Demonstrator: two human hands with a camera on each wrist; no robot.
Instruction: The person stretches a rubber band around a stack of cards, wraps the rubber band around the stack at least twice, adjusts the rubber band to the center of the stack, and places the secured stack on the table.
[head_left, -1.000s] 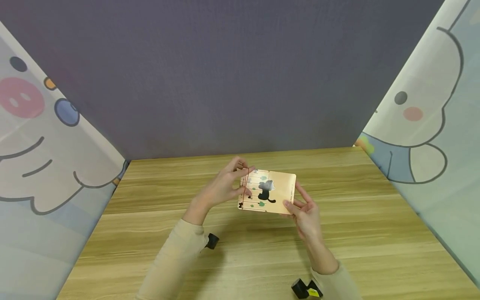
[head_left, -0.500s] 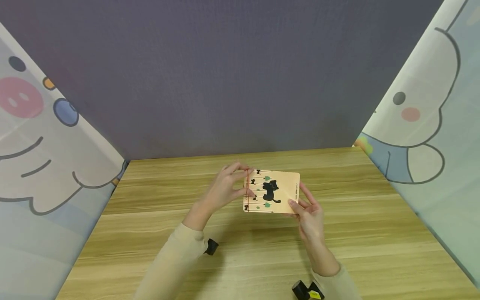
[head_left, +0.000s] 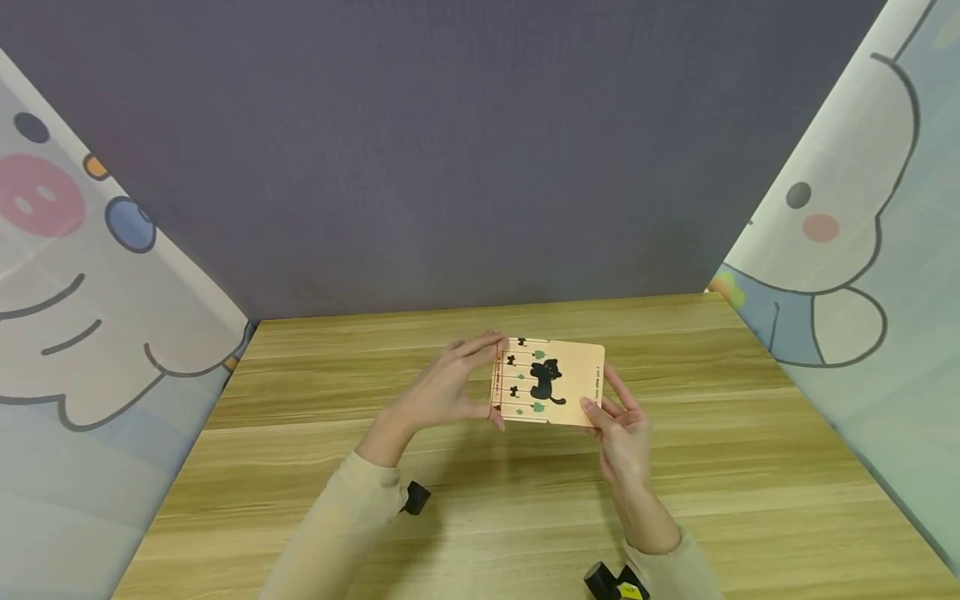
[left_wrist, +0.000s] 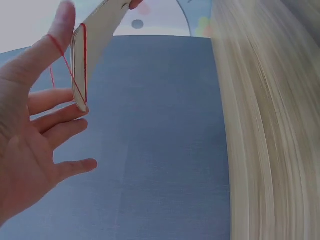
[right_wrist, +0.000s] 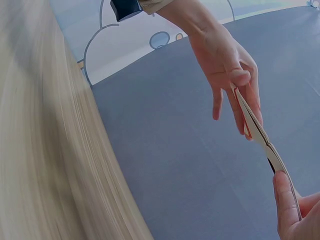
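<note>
I hold the cream notebook [head_left: 581,371] up above the worktop [head_left: 750,467], between my two hands, its cover facing me. A black cat is printed on the cover, with small black figures and green leaf shapes on thin lines beside it. My right grip [head_left: 626,437] pinches the notebook's right end, thumb pressed flat on the cover and fingers behind.

My left grip [head_left: 446,387] is at the other end, spread rather than clenched, thumb and fingers reaching to either side. A thin red cord [left_wrist: 85,65] runs along that left end; one strand is stretched away from the notebook and passes over my left thumb. One left fingertip meets the far left corner. Whether my thumb also touches the near corner, I cannot tell. From the right wrist the notebook shows edge-on, as a few thin layers.

Beige sleeves cover both my forearms, the left sleeve [head_left: 337,525] and the right sleeve [head_left: 675,571]. A black device [head_left: 417,497] juts out beside the left one. Behind the worktop stands a dark grey panel [head_left: 480,167], with cartoon-printed sheets on either side.
</note>
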